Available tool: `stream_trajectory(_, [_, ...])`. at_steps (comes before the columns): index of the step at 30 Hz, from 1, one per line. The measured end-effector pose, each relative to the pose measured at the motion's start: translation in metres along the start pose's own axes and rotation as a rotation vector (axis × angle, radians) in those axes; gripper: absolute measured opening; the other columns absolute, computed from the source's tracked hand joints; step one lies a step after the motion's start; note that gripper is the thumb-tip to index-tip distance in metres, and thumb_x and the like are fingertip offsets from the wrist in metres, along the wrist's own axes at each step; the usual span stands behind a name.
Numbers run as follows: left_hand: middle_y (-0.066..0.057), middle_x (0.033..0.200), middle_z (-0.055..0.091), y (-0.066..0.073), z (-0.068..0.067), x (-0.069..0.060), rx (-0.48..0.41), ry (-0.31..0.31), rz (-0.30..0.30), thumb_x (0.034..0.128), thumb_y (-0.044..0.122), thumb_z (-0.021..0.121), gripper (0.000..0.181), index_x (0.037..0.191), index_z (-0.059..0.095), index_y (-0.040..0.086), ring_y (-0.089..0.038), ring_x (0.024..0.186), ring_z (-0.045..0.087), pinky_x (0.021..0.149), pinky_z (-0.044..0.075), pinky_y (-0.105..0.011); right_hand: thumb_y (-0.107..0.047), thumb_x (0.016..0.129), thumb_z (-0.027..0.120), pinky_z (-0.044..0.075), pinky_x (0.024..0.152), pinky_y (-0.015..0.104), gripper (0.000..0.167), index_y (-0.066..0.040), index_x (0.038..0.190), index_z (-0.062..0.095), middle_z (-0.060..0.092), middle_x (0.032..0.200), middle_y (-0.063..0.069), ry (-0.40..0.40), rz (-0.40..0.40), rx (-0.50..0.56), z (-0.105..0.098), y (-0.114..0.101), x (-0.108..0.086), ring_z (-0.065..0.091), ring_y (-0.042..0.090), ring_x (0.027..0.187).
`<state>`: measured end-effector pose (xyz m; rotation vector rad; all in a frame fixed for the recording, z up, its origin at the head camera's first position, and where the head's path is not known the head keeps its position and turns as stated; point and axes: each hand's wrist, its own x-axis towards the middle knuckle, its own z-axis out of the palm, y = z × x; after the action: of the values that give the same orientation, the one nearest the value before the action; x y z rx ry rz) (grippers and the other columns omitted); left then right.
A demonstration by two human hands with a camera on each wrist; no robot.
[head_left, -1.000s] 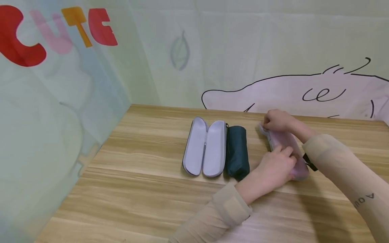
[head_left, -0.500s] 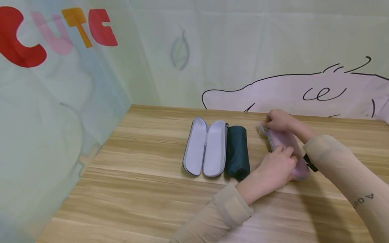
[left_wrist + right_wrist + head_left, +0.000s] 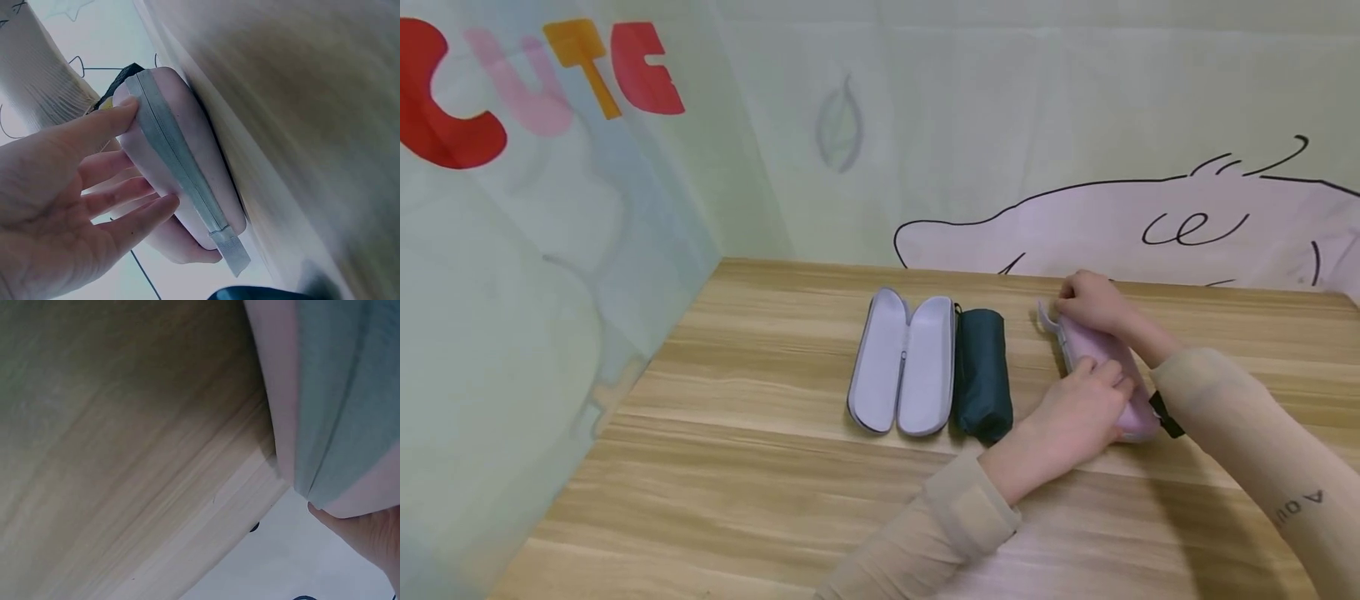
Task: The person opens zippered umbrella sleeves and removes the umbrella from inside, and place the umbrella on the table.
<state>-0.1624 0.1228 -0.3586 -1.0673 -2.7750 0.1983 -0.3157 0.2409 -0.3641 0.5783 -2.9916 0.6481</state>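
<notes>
Between three and four o'clock on the wood-grained tabletop [image 3: 715, 467], as I am seeing it through the head camera, a pale pink elongated case with rounded ends [image 3: 1097, 342] is lying slantwise, pointing toward eleven o'clock. The left hand [image 3: 1086, 404] is gripping it from the seven o'clock side: on the left wrist view I am seeing the thumb resting on the grey zipper band [image 3: 172, 147] near one end, while the fingers are bending over the upper side. The right hand [image 3: 1093, 302] is holding the far end, toward eleven o'clock, its fingers curling in against the tip; the hand itself is hiding whether it is pinching a zipper pull. A loose grey tail of the band [image 3: 232, 251] is sticking out past that end, toward ten o'clock. At nine o'clock from the pink case, and apart from it, a dark green cylindrical fabric pouch [image 3: 983, 375] is lying right beside an unfolded, pale grey-lined two-halved case [image 3: 923, 367].
</notes>
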Motion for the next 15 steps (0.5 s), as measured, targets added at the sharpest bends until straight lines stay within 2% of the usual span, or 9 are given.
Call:
stream_trajectory(10, [0.011, 0.126, 0.051, -0.0018, -0.0008, 0.0000, -0.034, -0.020, -0.012, 0.0899, 0.046, 0.063, 0.050, 0.135, 0.052, 0.026, -0.008, 0.108, 0.046, 0.087, 0.046, -0.016, -0.011, 0.083, 0.057, 0.043, 0.072, 0.040, 0.022, 0.009, 0.085, 0.065, 0.059, 0.087, 0.023, 0.068, 0.018, 0.028, 0.0019, 0.0018, -0.0018, 0.055, 0.035, 0.082])
stream_trajectory(15, [0.011, 0.128, 0.050, -0.0011, -0.0002, 0.0012, -0.043, -0.028, -0.013, 0.0901, 0.045, 0.062, 0.051, 0.137, 0.051, 0.027, -0.008, 0.110, 0.045, 0.088, 0.047, -0.016, -0.010, 0.083, 0.056, 0.040, 0.068, 0.038, 0.019, 0.009, 0.083, 0.061, 0.055, 0.086, 0.022, 0.076, 0.046, 0.035, 0.0013, 0.0032, -0.0039, 0.052, 0.034, 0.080])
